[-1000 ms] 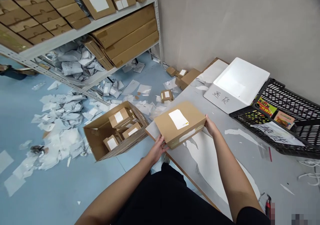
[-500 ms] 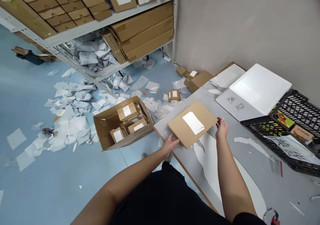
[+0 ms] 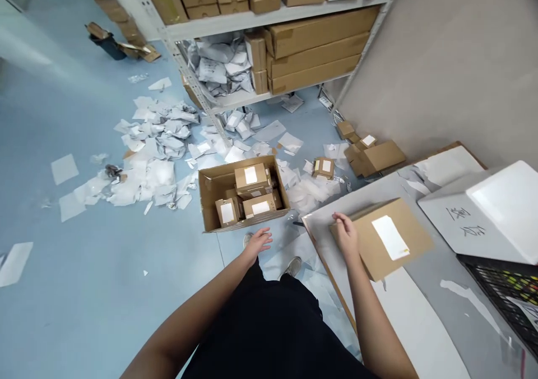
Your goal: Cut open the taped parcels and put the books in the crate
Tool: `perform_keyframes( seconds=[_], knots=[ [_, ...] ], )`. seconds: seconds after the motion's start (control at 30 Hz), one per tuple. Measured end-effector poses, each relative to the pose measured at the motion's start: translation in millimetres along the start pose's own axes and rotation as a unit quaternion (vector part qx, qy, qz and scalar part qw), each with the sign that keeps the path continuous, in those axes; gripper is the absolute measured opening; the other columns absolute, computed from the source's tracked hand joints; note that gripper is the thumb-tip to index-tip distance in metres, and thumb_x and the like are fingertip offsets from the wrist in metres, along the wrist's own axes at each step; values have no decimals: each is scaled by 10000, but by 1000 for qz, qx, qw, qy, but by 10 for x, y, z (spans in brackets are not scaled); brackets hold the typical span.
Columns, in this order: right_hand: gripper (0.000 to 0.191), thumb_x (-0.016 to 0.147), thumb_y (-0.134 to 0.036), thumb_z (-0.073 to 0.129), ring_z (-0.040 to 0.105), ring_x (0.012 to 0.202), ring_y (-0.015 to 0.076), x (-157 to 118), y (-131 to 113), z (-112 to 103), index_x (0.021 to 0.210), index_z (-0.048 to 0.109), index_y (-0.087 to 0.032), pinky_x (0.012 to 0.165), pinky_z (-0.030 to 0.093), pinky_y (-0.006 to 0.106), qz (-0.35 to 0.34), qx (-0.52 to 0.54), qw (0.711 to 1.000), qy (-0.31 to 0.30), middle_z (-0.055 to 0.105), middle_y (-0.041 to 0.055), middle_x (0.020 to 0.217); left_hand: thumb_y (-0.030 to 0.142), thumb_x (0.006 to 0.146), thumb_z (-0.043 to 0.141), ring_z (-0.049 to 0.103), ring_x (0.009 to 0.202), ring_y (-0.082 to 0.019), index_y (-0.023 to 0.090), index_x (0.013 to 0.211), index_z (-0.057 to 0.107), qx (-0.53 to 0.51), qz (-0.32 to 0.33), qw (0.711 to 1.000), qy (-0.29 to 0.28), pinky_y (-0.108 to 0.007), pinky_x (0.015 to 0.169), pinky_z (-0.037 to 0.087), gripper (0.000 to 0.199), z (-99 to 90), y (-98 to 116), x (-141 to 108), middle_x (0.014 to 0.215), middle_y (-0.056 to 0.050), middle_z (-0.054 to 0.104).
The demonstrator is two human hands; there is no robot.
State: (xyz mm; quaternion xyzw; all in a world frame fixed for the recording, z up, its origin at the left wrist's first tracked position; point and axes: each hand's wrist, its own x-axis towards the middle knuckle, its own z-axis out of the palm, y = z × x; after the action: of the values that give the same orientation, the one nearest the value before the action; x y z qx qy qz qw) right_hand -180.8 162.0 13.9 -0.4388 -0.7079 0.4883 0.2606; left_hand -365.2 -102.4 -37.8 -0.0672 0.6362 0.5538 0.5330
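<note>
A brown cardboard box with a white label on top rests on the grey table. My right hand is at the box's left edge, fingers apart, not wrapped round it. Away from the table, my left hand hangs over the floor with its fingers spread and nothing in it. Just beyond that hand, a large open carton stands with several small labelled boxes inside.
Metal shelving with boxes and grey parcels stands ahead. Paper and plastic scraps litter the floor. Small cartons lie beyond the table. A white lidded case and a black crate are at the right.
The view has swung left. My left hand has let go of the labelled box and moved out toward the open carton. My right hand has shifted from the box's right edge to its left.
</note>
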Motion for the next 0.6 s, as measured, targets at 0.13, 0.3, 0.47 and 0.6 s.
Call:
perform_keyframes(
  seconds=[0.13, 0.3, 0.47, 0.6],
  knots=[
    [409, 802, -525, 576, 642, 1035, 271, -48, -102, 1176, 1034, 678, -204, 945, 481, 460, 81, 71, 989, -96, 709, 112, 1070, 440, 779, 668, 617, 1103, -248, 199, 1227, 552, -32, 2, 998, 58, -365, 887, 502, 521, -966, 232, 279, 1258, -146, 594],
    [502, 710, -594, 651, 653, 1022, 286, 86, -160, 2281, 1023, 681, -203, 906, 508, 456, 164, 93, 968, -162, 718, 117, 1039, 405, 782, 651, 629, 1086, -247, 201, 1204, 564, -43, 4, 993, 112, -357, 860, 514, 477, -1861, 503, 647, 1234, -146, 615],
    [514, 684, -583, 631, 675, 959, 266, 360, 19, 2938, 1021, 686, -199, 842, 534, 411, 195, 30, 962, -189, 726, 112, 1024, 350, 784, 628, 632, 1081, -239, 211, 1230, 569, -34, -9, 990, 139, -341, 857, 509, 470, -2296, 550, 1036, 1212, -130, 624],
    [490, 695, -531, 593, 685, 853, 251, 620, 357, 3292, 1032, 689, -188, 770, 547, 400, 200, -20, 961, -190, 734, 106, 956, 386, 796, 599, 622, 1088, -242, 187, 1252, 559, -22, -24, 985, 167, -350, 871, 500, 499, -2388, 407, 1444, 1189, -138, 637]
  ],
)
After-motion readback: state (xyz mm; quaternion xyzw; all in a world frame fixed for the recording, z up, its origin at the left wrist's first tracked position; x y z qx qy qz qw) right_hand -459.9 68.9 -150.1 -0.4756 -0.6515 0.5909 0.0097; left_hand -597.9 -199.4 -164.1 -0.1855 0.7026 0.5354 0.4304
